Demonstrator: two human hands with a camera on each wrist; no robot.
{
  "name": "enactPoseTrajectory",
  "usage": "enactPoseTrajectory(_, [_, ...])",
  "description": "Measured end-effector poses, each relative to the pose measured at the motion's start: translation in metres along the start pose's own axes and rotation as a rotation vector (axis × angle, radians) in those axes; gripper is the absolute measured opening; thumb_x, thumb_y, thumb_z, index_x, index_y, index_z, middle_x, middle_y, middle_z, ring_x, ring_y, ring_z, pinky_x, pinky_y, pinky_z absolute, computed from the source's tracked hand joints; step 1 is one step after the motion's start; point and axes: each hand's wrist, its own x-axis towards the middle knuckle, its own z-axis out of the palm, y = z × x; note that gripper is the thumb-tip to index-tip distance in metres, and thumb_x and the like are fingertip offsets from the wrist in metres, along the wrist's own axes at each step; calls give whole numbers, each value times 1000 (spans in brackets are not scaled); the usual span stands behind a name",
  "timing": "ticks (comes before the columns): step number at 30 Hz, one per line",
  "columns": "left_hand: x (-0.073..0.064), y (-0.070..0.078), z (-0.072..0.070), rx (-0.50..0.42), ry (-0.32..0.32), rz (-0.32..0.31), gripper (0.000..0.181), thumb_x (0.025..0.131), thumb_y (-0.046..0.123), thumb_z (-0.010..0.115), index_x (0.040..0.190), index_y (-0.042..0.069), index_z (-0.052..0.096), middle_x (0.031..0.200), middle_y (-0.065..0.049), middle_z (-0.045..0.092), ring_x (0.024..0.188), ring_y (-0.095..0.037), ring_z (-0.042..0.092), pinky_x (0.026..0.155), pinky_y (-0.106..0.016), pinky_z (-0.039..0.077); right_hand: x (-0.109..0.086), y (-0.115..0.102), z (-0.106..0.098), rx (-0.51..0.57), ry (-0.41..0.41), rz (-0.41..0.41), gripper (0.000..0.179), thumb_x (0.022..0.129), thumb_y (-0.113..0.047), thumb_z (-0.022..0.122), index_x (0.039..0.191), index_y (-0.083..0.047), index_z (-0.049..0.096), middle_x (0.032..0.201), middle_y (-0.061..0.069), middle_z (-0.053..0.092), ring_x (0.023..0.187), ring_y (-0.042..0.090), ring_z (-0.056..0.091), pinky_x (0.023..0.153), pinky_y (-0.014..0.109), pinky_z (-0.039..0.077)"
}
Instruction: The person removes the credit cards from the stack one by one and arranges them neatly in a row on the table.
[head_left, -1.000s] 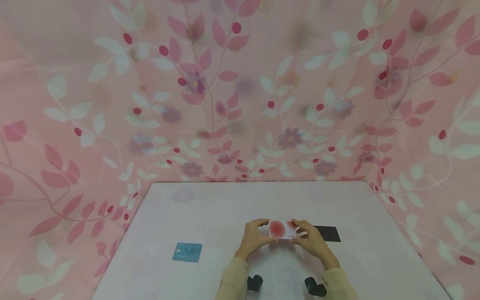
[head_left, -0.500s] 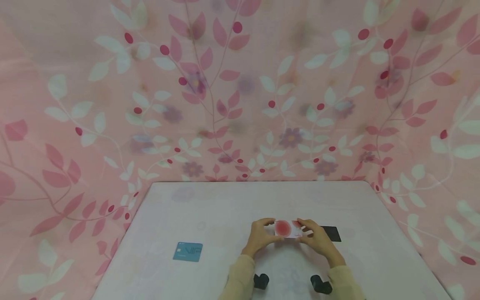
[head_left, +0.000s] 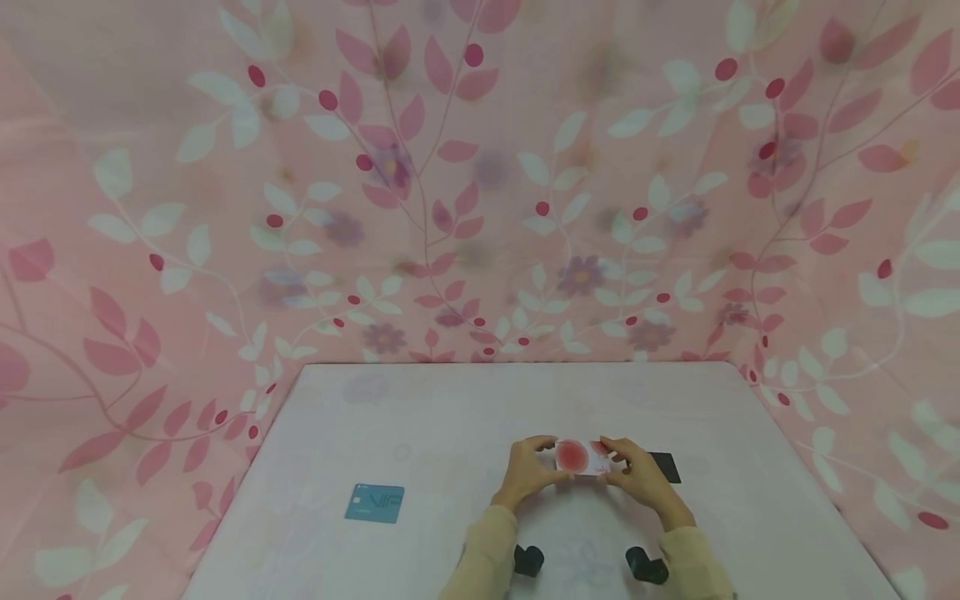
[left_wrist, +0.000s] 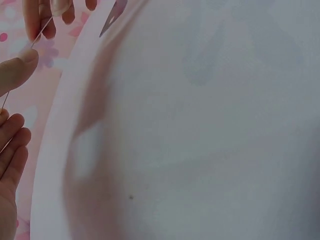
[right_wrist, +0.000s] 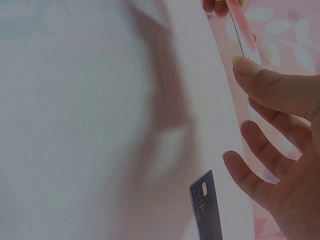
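1. A white rectangular card with a large red disc printed on it [head_left: 583, 458] is held up between both hands, clear of the table, its printed face turned toward the head camera.
2. The person's left hand [head_left: 522, 473] grasps one end of this card: index finger at the upper edge, thumb at the lower edge.
3. The person's right hand [head_left: 637, 473] pinches the opposite end, thumb below and index finger above. In the right wrist view its remaining fingers are spread, gently bent and apart from the card.
4. Both wrist views show the held card nearly edge-on, as a thin strip, with soft shadows on the tabletop beyond the hands.
5. A black rectangular card [head_left: 665, 467] lies on the table just beyond the right hand, which partly hides it in the head view; the right wrist view shows a pale chip and "VIP" lettering on it.
6. A blue rectangular card with "VIP" lettering and a pale chip [head_left: 375, 503] lies flat on the table, well to the left of both hands.
7. The white table [head_left: 450, 408] stands against pink cloth patterned with leaves and berries [head_left: 480, 208].
8. Pale yellow sleeves [head_left: 483, 554] cover the forearms, and a small black piece [head_left: 529, 561] shows beside each wrist.
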Motion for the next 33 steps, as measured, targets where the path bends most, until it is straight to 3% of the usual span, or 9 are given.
enactPoseTrajectory(6, [1, -4, 9, 44, -2, 20, 56, 58, 21, 90, 103, -3, 68, 96, -11, 70, 90, -20, 65, 80, -30, 53, -2, 2, -1, -4, -16, 56, 62, 72, -4, 78, 127, 7, 53, 115, 19, 60, 96, 35, 58, 80, 51, 51])
enactPoseTrajectory(14, [3, -5, 20, 114, -31, 46, 54, 59, 25, 89, 102, -1, 69, 96, -10, 71, 91, -17, 65, 81, -26, 52, -3, 13, -4, -65, -44, 41, 63, 70, -4, 79, 125, 11, 52, 112, 21, 60, 95, 36, 60, 80, 48, 52])
enactPoseTrajectory(22, [5, -2, 26, 131, -69, -30, 57, 60, 25, 89, 105, -2, 68, 100, -11, 70, 96, -19, 65, 86, -27, 51, 2, 22, -8, -138, -93, 33, 64, 68, -7, 81, 124, 11, 54, 107, 17, 61, 84, 22, 54, 74, 38, 49])
enactPoseTrajectory(33, [7, -4, 33, 133, -94, -78, 57, 59, 25, 89, 105, -1, 68, 101, -9, 70, 100, -20, 63, 91, -28, 48, 5, 28, -7, -161, -137, 107, 67, 66, -7, 83, 124, 11, 54, 114, 24, 59, 104, 38, 57, 90, 53, 45])
